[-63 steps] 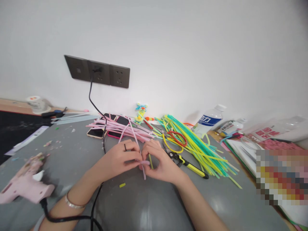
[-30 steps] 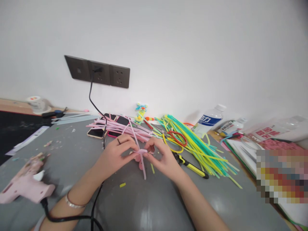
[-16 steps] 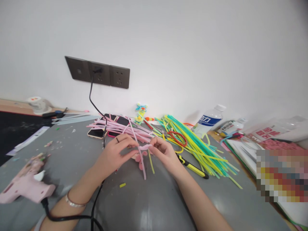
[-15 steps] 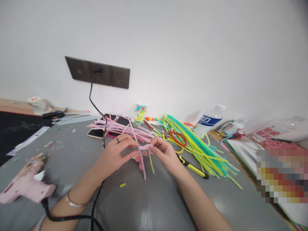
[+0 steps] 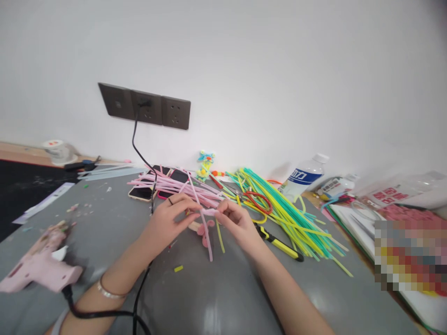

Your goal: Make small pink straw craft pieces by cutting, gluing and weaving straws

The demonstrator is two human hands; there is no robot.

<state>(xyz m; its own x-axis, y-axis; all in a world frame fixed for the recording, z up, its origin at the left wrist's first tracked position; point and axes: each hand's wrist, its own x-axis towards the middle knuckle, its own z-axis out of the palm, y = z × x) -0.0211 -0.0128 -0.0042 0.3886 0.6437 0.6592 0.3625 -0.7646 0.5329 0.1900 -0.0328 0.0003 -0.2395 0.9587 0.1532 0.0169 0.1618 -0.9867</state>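
Between my hands is a pink pipe cleaner [image 5: 206, 232], its long ends running up and down and a short twisted part lying crosswise. My left hand [image 5: 174, 216] pinches it at the crossing, thumb and index finger close together. My right hand [image 5: 235, 221] grips the right end of the twisted part between thumb and fingertips. Below and behind them lies a pink curled piece [image 5: 201, 229] on the table. A short yellow-green pipe cleaner [image 5: 220, 237] lies beside it, near my right thumb.
Pink pipe cleaners [image 5: 167, 183] lie over several phones [image 5: 141, 193]. Yellow and green pipe cleaners [image 5: 289, 209] spread rightward, by scissors [image 5: 260, 201] and yellow-black pliers [image 5: 281, 245]. A pink glue gun [image 5: 38, 267] and its black cord [image 5: 104, 314] are at left. A bottle [image 5: 303, 176] stands behind.
My hands have drawn slightly apart, and the twisted crosswise part now shows between them. The pink curled piece beneath has come into view. The camera view has shifted slightly.
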